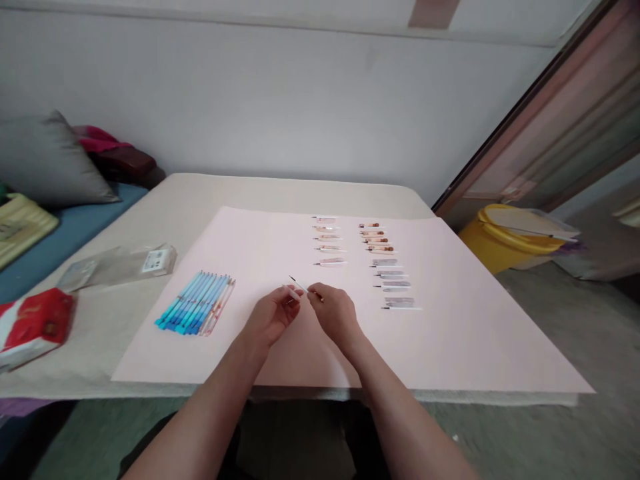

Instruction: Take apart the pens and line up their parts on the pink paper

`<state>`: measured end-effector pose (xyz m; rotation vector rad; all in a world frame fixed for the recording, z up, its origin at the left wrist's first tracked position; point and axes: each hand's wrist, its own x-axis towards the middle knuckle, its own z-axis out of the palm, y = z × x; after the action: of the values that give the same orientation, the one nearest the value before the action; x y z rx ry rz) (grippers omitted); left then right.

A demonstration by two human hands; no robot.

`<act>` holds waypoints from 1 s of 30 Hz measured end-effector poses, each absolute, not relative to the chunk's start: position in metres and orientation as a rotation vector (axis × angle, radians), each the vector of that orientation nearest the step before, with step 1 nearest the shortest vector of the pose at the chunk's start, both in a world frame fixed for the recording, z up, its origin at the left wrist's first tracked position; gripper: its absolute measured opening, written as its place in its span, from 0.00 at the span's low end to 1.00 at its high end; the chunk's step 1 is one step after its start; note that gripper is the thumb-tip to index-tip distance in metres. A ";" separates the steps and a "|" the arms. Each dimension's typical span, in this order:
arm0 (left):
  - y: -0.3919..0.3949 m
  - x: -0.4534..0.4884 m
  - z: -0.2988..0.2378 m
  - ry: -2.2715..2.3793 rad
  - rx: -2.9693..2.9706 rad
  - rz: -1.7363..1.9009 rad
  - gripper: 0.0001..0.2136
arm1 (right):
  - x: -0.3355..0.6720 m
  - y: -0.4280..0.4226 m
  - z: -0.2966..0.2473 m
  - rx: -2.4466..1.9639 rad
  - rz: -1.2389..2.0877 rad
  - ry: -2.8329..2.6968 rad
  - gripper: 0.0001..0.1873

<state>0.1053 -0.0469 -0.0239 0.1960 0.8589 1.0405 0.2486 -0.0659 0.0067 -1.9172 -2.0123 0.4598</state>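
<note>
Near the front middle of the pink sheet, my left hand (pixel 273 315) pinches a short pale pen barrel (pixel 291 291). Close beside it, the fingers of my right hand (pixel 335 312) are closed on a thin white pen refill (pixel 299 283) whose dark tip points up and to the left. To the left lies a row of blue pens (pixel 193 303), with several clear, red-patterned pens (pixel 219 307) at its right end. Beyond my hands are refills paired with pinkish pen parts (pixel 329 248). Farther right are brown-patterned pen parts (pixel 376 241) and greyish ones (pixel 395 275), also beside refills.
The pink sheet (pixel 465 333) covers much of the cloth-topped table (pixel 280 189). At left are a clear plastic wrapper (pixel 120 265) and a red and white packet (pixel 37 327). A yellow bin (pixel 500 243) stands on the floor at right; a wall rises behind.
</note>
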 end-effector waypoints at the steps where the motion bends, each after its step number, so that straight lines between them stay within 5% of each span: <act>1: -0.049 0.108 -0.026 0.838 0.202 1.031 0.03 | 0.249 -0.066 0.006 -1.925 0.487 -2.019 0.14; 20: -0.060 0.124 -0.028 0.894 0.189 1.018 0.05 | 0.244 -0.066 -0.003 -1.954 0.516 -2.288 0.20; 30: -0.047 0.108 -0.031 1.045 0.119 1.152 0.03 | 0.269 -0.061 -0.001 -1.637 1.043 -1.984 0.15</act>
<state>0.1078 -0.0465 -0.0314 0.1193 1.0450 1.1520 0.2692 -0.0611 -0.0015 -1.6370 -1.9844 1.0430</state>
